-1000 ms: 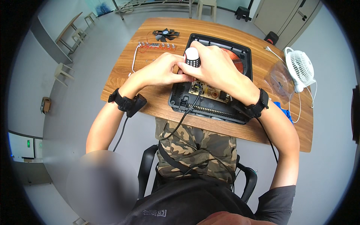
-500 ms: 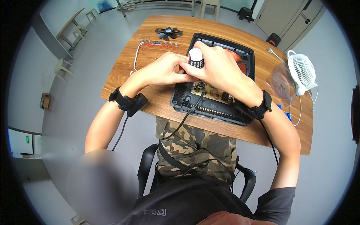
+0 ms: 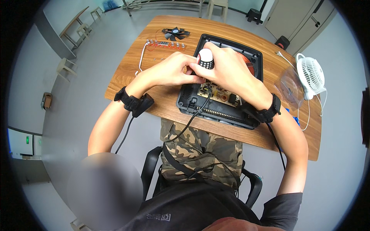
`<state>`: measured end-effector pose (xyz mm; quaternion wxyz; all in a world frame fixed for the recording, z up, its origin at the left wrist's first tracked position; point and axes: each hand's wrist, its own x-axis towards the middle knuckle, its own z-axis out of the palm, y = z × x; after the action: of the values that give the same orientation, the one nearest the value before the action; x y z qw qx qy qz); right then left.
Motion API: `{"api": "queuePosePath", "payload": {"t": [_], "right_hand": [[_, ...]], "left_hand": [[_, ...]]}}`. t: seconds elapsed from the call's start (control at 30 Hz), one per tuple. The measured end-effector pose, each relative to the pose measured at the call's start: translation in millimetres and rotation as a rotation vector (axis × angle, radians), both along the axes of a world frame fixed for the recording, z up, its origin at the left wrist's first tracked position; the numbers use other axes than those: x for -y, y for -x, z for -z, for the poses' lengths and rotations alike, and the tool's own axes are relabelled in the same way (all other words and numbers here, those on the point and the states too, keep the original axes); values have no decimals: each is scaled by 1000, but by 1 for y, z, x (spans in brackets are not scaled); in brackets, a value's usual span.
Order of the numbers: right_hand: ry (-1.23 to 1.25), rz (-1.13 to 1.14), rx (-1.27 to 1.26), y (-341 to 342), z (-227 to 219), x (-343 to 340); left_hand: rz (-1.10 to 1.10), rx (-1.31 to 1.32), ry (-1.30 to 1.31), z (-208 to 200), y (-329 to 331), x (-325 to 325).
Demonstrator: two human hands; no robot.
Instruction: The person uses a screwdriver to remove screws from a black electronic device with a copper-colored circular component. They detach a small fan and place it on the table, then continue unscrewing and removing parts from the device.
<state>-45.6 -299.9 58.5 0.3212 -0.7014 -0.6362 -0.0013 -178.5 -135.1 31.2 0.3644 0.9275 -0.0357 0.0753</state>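
My right hand [image 3: 227, 69] is wrapped round the handle of a screwdriver [image 3: 206, 57] with a rounded white cap and a black grip with white dots. It stands nearly upright over an opened induction cooker [image 3: 185, 98], and its tip is hidden. Close against the lower end of the handle, my left hand [image 3: 180, 69] has thumb and fingers pinched together; what they hold is hidden. Inside the black housing lie a tan circuit board [image 3: 219, 95] and a copper coil [image 3: 248, 63], partly covered by my right hand. A black power cord [image 3: 189, 124] runs from the board over the table's front edge.
A black fan [image 3: 175, 33] and a red button board [image 3: 166, 44] with a white cable [image 3: 142, 57] lie at the wooden table's [image 3: 129, 73] far left. On the right stands a white desk fan [image 3: 310, 73] beside a clear plastic piece [image 3: 287, 86]. Small blue things lie near it.
The screwdriver's capped end has shifted slightly to the right with my right hand. My left hand keeps its pinch beside it. The whole view has moved a little.
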Motion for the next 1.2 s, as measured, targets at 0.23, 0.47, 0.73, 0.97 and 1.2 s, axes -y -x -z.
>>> {"api": "queuePosePath", "payload": {"t": [0.23, 0.47, 0.73, 0.97, 1.2], "right_hand": [[26, 14, 16, 2, -3, 2], [30, 17, 28, 5, -6, 4], [40, -16, -24, 4, -4, 4], [58, -52, -3, 6, -13, 0], [115, -160, -75, -6, -13, -3]], "left_hand": [[10, -41, -40, -4, 0, 0], [7, 1, -68, -8, 3, 3], [-10, -47, -97, -13, 5, 5], [-46, -100, -98, -6, 2, 5], [-37, -112, 38, -9, 1, 0]]}}
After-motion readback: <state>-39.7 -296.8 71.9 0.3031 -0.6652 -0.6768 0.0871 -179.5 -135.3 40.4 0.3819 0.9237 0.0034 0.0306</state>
